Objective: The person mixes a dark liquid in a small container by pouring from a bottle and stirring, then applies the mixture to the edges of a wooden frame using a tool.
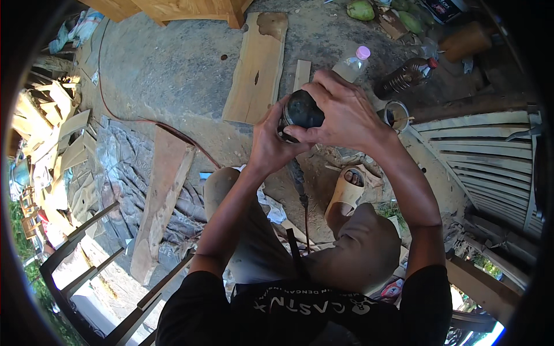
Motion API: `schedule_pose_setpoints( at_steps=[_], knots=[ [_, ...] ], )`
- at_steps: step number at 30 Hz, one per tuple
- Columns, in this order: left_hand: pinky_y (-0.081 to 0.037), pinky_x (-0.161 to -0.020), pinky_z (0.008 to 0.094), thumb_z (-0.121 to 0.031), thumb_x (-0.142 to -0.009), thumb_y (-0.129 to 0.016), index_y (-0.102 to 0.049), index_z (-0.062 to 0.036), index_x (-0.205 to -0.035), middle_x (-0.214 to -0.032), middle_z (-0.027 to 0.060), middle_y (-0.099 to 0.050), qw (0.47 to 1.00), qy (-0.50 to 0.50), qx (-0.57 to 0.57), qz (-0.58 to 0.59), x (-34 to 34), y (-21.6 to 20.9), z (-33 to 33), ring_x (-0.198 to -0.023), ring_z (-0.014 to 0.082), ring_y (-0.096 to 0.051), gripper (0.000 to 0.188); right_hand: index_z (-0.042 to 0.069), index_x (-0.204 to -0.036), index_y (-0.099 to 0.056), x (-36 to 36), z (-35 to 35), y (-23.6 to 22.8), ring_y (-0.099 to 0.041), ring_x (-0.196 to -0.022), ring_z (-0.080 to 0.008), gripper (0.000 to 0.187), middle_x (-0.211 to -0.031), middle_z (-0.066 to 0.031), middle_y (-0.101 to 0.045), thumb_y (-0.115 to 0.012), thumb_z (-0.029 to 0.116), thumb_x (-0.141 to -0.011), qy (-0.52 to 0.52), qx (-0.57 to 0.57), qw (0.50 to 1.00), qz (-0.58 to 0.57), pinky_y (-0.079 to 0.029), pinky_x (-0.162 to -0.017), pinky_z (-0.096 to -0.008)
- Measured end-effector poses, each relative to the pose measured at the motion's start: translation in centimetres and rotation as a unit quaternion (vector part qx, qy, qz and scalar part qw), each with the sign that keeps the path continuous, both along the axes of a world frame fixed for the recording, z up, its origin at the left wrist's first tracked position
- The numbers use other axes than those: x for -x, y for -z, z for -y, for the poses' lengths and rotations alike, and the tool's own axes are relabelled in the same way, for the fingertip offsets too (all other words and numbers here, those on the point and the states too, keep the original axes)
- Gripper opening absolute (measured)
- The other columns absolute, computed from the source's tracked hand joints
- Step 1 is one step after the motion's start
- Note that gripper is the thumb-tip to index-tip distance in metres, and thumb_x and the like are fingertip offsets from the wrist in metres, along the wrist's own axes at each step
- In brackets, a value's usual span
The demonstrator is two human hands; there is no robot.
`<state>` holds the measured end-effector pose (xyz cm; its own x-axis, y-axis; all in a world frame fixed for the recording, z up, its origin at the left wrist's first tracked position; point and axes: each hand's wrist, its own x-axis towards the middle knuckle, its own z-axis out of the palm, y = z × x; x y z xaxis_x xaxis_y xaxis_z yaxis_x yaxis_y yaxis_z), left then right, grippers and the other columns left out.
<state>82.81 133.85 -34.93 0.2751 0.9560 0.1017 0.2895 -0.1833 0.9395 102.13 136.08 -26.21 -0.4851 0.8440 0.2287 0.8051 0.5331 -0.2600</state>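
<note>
Both hands are raised together around the dark round disc head [306, 109] of a corded power tool, which looks like an angle grinder. My left hand [272, 138] grips its left side, thumb up along the edge. My right hand [349, 112] curls over the top and right side, its thumb pressed on the near edge. Below the hands, a dark narrow body [296, 176] seems to belong to the tool, and its cord [306, 222] runs down between my legs. Fingers and palms hide part of the disc.
A long wooden board [254, 69] lies beyond my hands. To the right stand a pink-capped bottle [351, 66], a dark bottle with a red cap [407, 78], a cup with a stick [397, 115] and a slatted white panel [490, 155]. Another plank [161, 196] rests on plastic sheeting at left.
</note>
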Motion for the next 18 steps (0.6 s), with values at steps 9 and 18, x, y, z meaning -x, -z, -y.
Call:
schedule_pose_setpoints(
  at_steps=[9,18],
  knots=[
    [-0.056,-0.103,0.0402,-0.017,-0.063,-0.097,-0.049,0.0006,-0.148,-0.129,0.0187,-0.070,0.999,0.052,0.008,-0.002,0.7,0.6,1.4,-0.119,0.0282,-0.070,0.099,0.005,-0.130,-0.070,-4.5,-0.6,-0.5,-0.069,-0.104,-0.0207,0.057,-0.111,-0.0103,-0.071,-0.087,0.030,-0.082,-0.021,0.067,0.945,-0.320,-0.057,-0.089,-0.0366],
    [-0.054,-0.106,0.0398,-0.015,-0.061,-0.098,-0.049,0.0022,-0.147,-0.131,0.0174,-0.069,0.999,0.041,-0.035,0.004,1.1,1.0,2.1,-0.121,0.0280,-0.069,0.101,0.002,-0.132,-0.065,-2.7,-4.0,12.2,-0.066,-0.114,-0.0153,0.047,-0.122,-0.0107,-0.072,-0.072,0.035,-0.099,0.188,0.267,0.848,-0.417,-0.049,-0.102,-0.0321]
  ],
)
